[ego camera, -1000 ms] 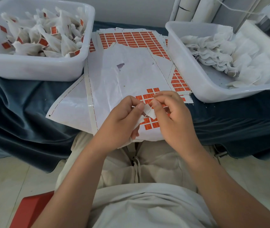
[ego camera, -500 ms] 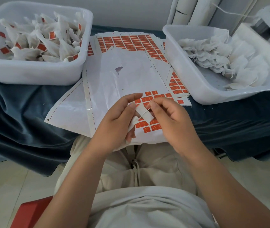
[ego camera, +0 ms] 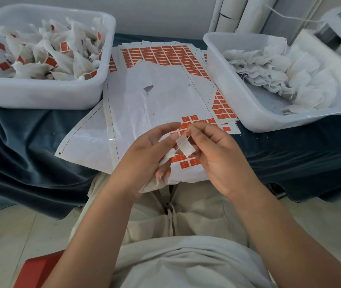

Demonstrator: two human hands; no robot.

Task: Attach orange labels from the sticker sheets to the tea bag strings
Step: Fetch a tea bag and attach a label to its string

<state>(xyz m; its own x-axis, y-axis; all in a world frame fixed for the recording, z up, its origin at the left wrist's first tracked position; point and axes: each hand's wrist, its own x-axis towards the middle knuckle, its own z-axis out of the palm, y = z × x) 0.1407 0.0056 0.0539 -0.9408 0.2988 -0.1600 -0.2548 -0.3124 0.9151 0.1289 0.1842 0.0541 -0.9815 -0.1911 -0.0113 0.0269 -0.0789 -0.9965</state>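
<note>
Both forearms reach forward and meet over the near edge of the sticker sheet. The left hand curls its lower fingers round a tea bag, index finger extended. The right hand pinches the label at its fingertips.

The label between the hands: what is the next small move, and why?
Probably fold the label over the string and press it shut. The left hand holds the tea bag, the right hand pinches the string taut, and the label lies against the string unfolded, white side up, so it seems not yet closed.
</note>
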